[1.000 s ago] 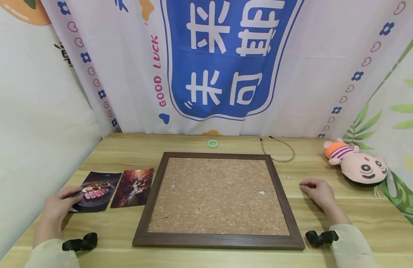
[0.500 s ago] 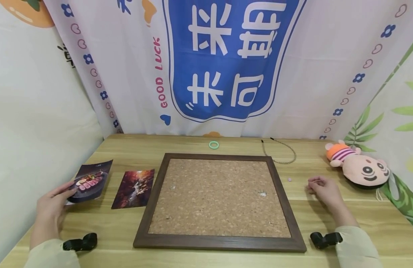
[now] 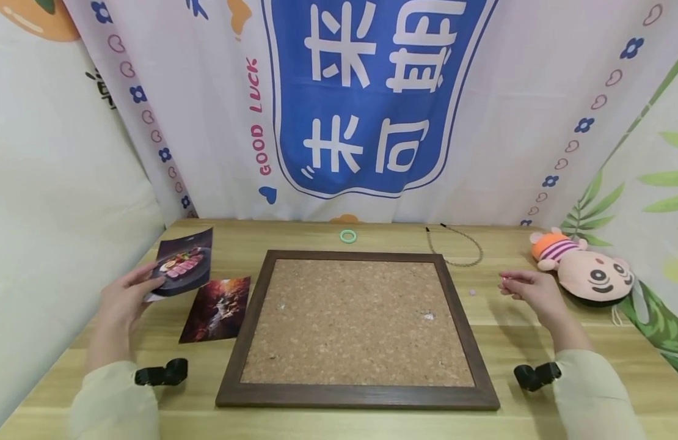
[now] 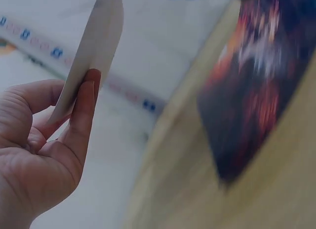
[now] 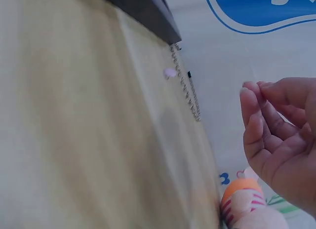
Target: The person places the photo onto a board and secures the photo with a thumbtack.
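"Head cam, quick: what'd the L hand [image 3: 126,297] have?"

"Food pic [image 3: 182,264], pinched by its L edge betw. thumb & fingers, up off the table [image 3: 190,394]. L wrist cam showed it nearly edge-on, bent a bit."

"And R?"

"R hand [image 3: 538,296] was raised too, R of the corkboard [image 3: 361,324], thumb & index tips pressed together. Pink speck [image 3: 506,278] showed there, so prob. pinching a pin, but too small to say for sure."

"What else was close?"

"Dark pic [image 3: 217,309] lay flat just L of the board. Pink bit [image 3: 472,293], maybe another pin, lay on the table betw. board & R hand."

"Risks, as you saw it?"

"Food pic first: held at one side only, so the free end could've sagged or twisted, & a harder squeeze could've creased it. Its low corner looked near the dark pic; if the L hand dipped, that one might've got dragged. Speck had a fingertip hold only, so a small slip might've dropped it & it'd be hard to find. If it was a pin, a prick was poss."

"Pink bit?"

"Loose; a careless R sweep could've knocked it away."
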`<state>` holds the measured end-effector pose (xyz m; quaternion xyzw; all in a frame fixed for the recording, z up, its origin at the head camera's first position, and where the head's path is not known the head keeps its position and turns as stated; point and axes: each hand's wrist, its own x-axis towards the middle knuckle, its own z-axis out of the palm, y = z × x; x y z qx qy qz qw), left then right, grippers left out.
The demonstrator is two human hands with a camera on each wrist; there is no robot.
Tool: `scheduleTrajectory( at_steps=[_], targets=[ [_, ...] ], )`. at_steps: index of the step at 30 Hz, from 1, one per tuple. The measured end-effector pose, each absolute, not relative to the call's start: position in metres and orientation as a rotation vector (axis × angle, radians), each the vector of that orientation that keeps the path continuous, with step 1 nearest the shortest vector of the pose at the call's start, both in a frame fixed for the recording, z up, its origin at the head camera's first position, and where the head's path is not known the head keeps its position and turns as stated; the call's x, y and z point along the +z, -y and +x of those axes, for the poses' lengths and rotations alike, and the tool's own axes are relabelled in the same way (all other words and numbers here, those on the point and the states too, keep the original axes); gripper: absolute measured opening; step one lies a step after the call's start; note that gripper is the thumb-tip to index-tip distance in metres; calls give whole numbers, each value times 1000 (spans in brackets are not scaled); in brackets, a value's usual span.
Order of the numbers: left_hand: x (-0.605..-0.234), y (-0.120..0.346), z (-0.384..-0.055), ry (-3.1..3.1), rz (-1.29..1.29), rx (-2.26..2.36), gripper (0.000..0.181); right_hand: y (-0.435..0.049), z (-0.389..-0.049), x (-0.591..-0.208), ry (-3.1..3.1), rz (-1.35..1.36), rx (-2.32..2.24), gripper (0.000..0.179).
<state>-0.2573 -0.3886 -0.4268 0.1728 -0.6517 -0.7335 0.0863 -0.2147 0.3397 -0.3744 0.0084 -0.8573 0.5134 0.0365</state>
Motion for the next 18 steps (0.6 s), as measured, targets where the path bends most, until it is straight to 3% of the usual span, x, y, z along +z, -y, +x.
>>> scheduleTrajectory(
  at_steps=[11,18],
  targets=[
    [-427,302,-306,1982,369,-2135,52,-299,-243,-355,2621,74,1690,40],
    [-389,219,-293,2106,323,-2148,48,-271,-258,-349,2606,93,1704,37]
  ],
)
